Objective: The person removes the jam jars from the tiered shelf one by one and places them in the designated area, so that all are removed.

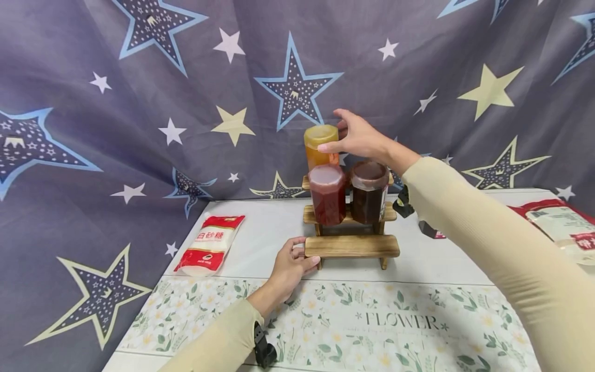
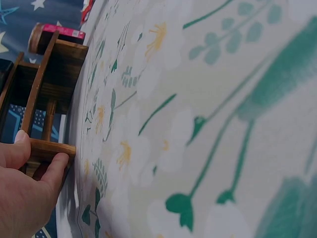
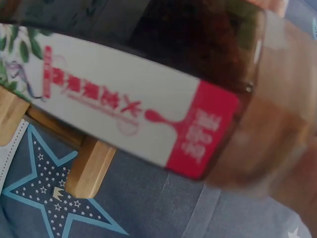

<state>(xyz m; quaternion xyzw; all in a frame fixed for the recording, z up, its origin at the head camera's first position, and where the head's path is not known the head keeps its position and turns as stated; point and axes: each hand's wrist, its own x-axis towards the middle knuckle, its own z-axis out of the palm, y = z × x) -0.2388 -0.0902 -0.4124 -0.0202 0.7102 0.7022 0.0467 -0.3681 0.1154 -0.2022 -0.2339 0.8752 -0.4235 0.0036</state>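
Note:
A small wooden three-step rack stands on the table. My left hand grips the left end of its lowest step, also visible in the left wrist view, thumb and fingers on either side of the board. On the top step is a jar of orange contents with a yellow lid. My right hand reaches to its right side, fingers spread and thumb in front of the lid. A red jar and a dark jar stand side by side on the middle step. The dark jar's white-and-red label fills much of the right wrist view.
A red-and-white sugar bag lies at left, another red-and-white bag at far right. A dark object with pink is partly hidden behind my right sleeve. A floral mat covers the front; a star-patterned curtain hangs behind.

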